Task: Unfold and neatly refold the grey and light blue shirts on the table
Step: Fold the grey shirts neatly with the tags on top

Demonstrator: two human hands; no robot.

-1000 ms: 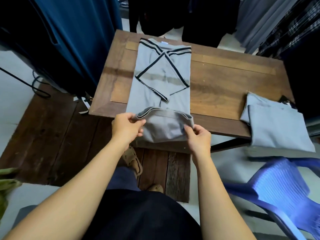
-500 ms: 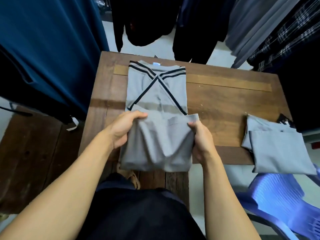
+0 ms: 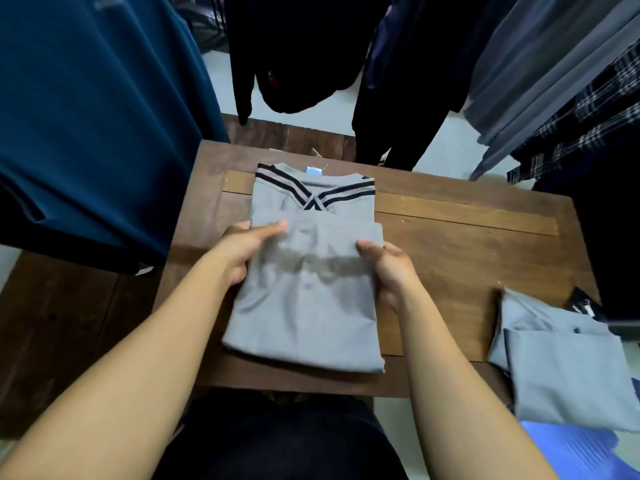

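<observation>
A grey shirt [image 3: 304,306] with black-striped trim lies in the middle of the wooden table [image 3: 467,244], its lower half folded up over the upper half. The striped sleeve bands and a blue neck label still show at the far end. My left hand [image 3: 246,245] grips the folded layer's left edge, thumb on top. My right hand [image 3: 388,268] grips its right edge. A folded light blue shirt [image 3: 568,368] rests on the table's right front corner, partly overhanging the edge.
Hanging clothes ring the table: a dark blue garment [image 3: 97,116] at the left, black ones behind, grey and plaid ones at the right. A blue plastic chair [image 3: 581,448] stands at the lower right. A small black object [image 3: 585,304] lies beyond the light blue shirt.
Both hands have carried the grey shirt's bottom edge from the table's near edge up over its body, which covers most of the crossed sleeves. The view has tilted upward.
</observation>
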